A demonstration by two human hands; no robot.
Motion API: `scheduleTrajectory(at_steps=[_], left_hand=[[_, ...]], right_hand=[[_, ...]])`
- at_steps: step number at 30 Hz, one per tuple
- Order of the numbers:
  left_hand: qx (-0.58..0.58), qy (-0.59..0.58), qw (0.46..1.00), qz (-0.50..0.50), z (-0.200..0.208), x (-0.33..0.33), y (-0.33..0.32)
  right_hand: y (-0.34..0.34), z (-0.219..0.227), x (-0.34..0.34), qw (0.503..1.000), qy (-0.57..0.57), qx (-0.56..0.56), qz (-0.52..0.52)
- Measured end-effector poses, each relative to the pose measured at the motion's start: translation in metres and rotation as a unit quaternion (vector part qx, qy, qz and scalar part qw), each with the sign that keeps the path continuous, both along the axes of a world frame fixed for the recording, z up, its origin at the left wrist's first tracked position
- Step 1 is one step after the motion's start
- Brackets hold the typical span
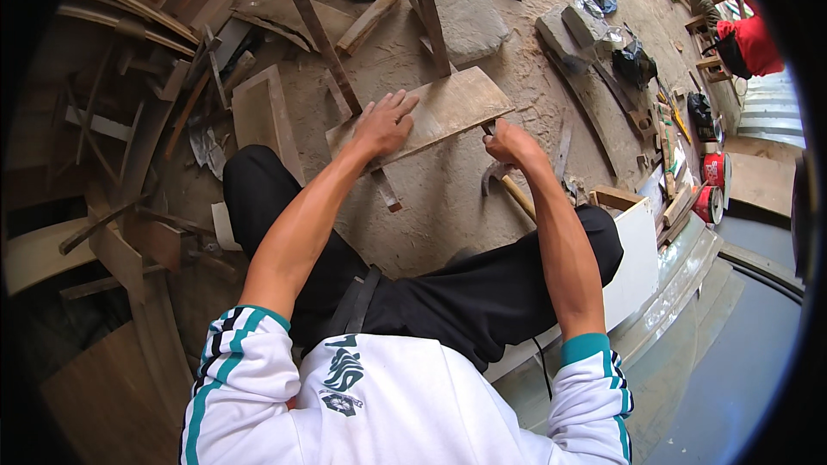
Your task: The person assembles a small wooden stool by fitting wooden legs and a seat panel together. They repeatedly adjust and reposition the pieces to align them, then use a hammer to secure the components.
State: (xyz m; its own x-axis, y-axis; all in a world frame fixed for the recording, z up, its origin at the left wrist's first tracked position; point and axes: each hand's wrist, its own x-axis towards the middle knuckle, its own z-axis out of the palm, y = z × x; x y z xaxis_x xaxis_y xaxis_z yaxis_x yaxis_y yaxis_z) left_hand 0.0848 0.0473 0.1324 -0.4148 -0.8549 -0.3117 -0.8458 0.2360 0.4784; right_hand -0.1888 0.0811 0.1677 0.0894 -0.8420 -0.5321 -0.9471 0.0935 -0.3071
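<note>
A wooden board (452, 112) with long strips of wood attached, like a small stool on its side, stands before me. Two strips, a left one (319, 39) and a right one (425, 13), reach away from it. A short one (387, 190) shows below its near edge. My left hand (385, 127) lies flat on the board's left half, fingers stretched out. At the right end, my right hand (514, 145) is closed around a small dark thing held against the board's edge; its kind is hidden by the fingers. Just below that hand is a claw hammer (519, 197) with a wooden handle.
Wood scraps (142, 146) crowd the left side. Beyond the board lie a stone slab (465, 21) and grey blocks (573, 32). On the right are red-labelled cans (709, 204), a white panel (631, 263) and glass sheets (668, 293). A person's red sleeve (752, 45) shows at upper right.
</note>
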Motion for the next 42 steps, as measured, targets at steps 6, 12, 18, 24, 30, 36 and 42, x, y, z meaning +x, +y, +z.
scheduleTrajectory(at_steps=[6,12,18,24,30,36,42], left_hand=[[-0.001,0.006,1.000,0.006,-0.003,0.003,0.000],[-0.015,0.009,1.000,0.002,-0.002,0.003,0.001],[-0.023,0.016,1.000,0.004,-0.004,0.004,0.003],[-0.019,0.017,1.000,0.008,-0.002,0.004,0.003],[-0.011,0.013,1.000,0.012,0.000,0.002,0.003],[-0.021,0.022,0.999,0.011,-0.004,0.004,0.001],[-0.022,0.030,0.999,0.015,-0.010,0.007,-0.001]], right_hand=[[0.001,-0.001,0.004,0.998,0.002,0.026,-0.060],[-0.002,0.017,0.007,0.995,0.035,0.080,-0.053],[0.003,0.017,0.008,0.997,0.054,0.054,-0.033],[-0.006,0.010,0.003,0.992,0.015,0.118,-0.033],[0.007,-0.005,0.001,0.998,0.055,-0.038,-0.014],[0.005,0.014,0.006,0.999,0.025,0.008,-0.033],[-0.002,0.017,0.008,0.998,0.039,0.039,-0.012]])
